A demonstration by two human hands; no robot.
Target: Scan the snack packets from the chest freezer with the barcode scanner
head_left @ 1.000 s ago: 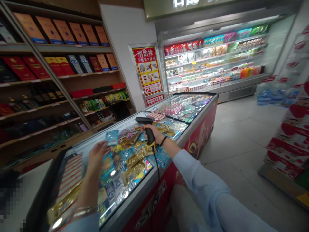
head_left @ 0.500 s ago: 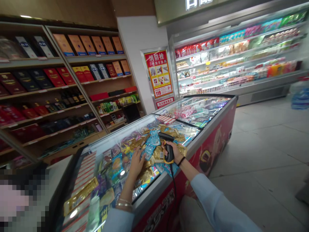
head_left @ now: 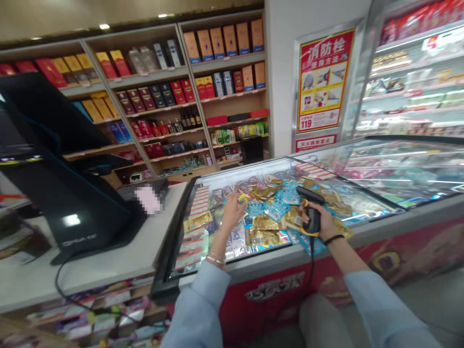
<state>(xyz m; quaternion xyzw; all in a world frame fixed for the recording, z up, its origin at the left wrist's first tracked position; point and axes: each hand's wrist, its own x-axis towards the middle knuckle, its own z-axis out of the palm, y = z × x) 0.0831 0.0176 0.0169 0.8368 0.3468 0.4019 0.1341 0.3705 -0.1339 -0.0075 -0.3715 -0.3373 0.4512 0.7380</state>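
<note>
A black and yellow barcode scanner (head_left: 311, 212) is gripped in my right hand (head_left: 323, 223), its head tilted over the pile and its cable hanging down the freezer's front. My left hand (head_left: 233, 211) is over the left side of the pile with fingers partly stretched out, near a small yellow package (head_left: 243, 197). I see nothing held in it. Gold packets (head_left: 266, 223) and blue packets (head_left: 277, 209) lie heaped on the chest freezer's glass top between my hands. Another gold packet (head_left: 197, 221) lies apart on the left of the glass.
A white counter (head_left: 145, 246) adjoins the freezer on the left, carrying a black checkout terminal (head_left: 90, 212). Shelves of boxed goods (head_left: 159, 99) stand behind. A red fire hydrant notice (head_left: 324, 82) is on the wall, beside a lit refrigerated display (head_left: 413, 92). The freezer's grey front rim (head_left: 377, 227) runs before me.
The view has turned left, bringing the counter and terminal into sight. My left hand has moved left, away from the blue packets. The scanner stays in my right hand over the pile.
</note>
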